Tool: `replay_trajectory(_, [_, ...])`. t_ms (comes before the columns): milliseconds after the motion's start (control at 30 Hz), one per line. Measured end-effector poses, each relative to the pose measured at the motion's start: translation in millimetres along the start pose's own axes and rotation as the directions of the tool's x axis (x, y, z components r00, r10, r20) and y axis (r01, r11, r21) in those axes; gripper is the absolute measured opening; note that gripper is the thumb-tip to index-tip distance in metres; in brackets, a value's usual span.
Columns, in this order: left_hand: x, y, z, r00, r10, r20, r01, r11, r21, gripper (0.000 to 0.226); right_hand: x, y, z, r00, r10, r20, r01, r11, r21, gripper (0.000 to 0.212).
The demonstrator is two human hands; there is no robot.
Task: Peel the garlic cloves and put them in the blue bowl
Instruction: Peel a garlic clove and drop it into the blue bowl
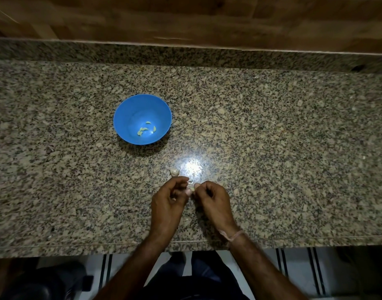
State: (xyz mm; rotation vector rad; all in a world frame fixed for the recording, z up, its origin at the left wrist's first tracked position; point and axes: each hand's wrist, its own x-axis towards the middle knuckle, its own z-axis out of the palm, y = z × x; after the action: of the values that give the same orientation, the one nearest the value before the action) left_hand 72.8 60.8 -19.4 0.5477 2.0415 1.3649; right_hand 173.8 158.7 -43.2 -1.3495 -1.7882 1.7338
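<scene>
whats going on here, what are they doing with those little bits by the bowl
A person at a granite counter is peeling garlic. The left hand and right hand both pinch one small clove between their fingertips, near the counter's front edge. The blue bowl, further back on the left, holds a few peeled cloves. Another piece of garlic lies on the counter just beyond the left hand, apparently still in its skin.

- The single head view looks steeply down from above the speckled brown granite counter [272, 148], close over its near edge.
- It faces the wood-grain wall [185, 16] behind that counter.
</scene>
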Motion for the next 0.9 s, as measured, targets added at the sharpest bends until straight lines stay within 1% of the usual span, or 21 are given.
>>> replay_trajectory(67, [-1, 0, 1, 1.0, 0.017, 0.01, -0.018, 0.999, 0.039, 0.016, 0, 1, -1, 1.0, -0.011, 0.016, 0.011, 1.0, -0.013, 0.04])
replay_trajectory(133, [-1, 0, 0, 1.0, 0.019, -0.019, -0.017, 0.997, 0.075, 0.012, -1, 2, -2, 0.999, -0.029, 0.035, 0.03, 0.999, -0.033, 0.04])
replay_trajectory(200, [-1, -2, -9, 0.994, 0.024, -0.103, -0.013, 0.995, 0.101, 0.013, -2, 3, -3, 0.999, -0.039, 0.037, 0.041, 0.998, -0.044, 0.028])
replay_trajectory(267, [1, -11, -27, 0.978, 0.053, -0.2, -0.023, 0.989, 0.149, 0.012, -3, 5, -8, 0.999, -0.043, 0.012, 0.044, 0.998, -0.035, 0.01])
replay_trajectory(300, [4, -18, -36, 0.97, 0.064, -0.234, -0.022, 0.984, 0.175, 0.013, -3, 7, -10, 0.999, -0.041, 0.0, 0.041, 0.999, -0.033, 0.008])
replay_trajectory(400, [7, -32, -54, 0.961, 0.069, -0.268, -0.006, 0.973, 0.231, 0.02, -4, 13, -17, 0.999, -0.041, -0.016, 0.04, 0.996, -0.074, 0.018])
replay_trajectory(467, [2, -31, -53, 0.955, 0.119, -0.271, -0.038, 0.958, 0.285, 0.024, -7, 16, -21, 0.998, -0.047, -0.034, 0.044, 0.995, -0.086, 0.021])
replay_trajectory(533, [-7, -27, -44, 0.96, 0.168, -0.226, -0.096, 0.95, 0.298, 0.024, -13, 15, -26, 0.995, -0.07, -0.077, 0.064, 0.994, -0.087, 0.027])
replay_trajectory(600, [-11, -26, -27, 0.973, 0.209, -0.103, -0.173, 0.944, 0.28, 0.024, -19, 14, -32, 0.985, -0.128, -0.111, 0.108, 0.98, -0.17, 0.034])
replay_trajectory(667, [-6, -26, -7, 0.975, 0.22, 0.014, -0.215, 0.932, 0.291, 0.031, -24, 17, -38, 0.98, -0.165, -0.108, 0.134, 0.958, -0.255, 0.038])
replay_trajectory(733, [1, -23, 10, 0.974, 0.213, 0.082, -0.228, 0.908, 0.353, 0.042, -28, 21, -42, 0.978, -0.19, -0.091, 0.154, 0.939, -0.307, 0.039])
replay_trajectory(800, [6, -20, 23, 0.969, 0.228, 0.096, -0.247, 0.873, 0.42, 0.046, -31, 24, -46, 0.97, -0.226, -0.089, 0.182, 0.918, -0.352, 0.041])
replay_trajectory(900, [8, -18, 31, 0.97, 0.234, 0.064, -0.24, 0.885, 0.399, 0.034, -30, 25, -48, 0.97, -0.233, -0.068, 0.194, 0.913, -0.36, 0.042])
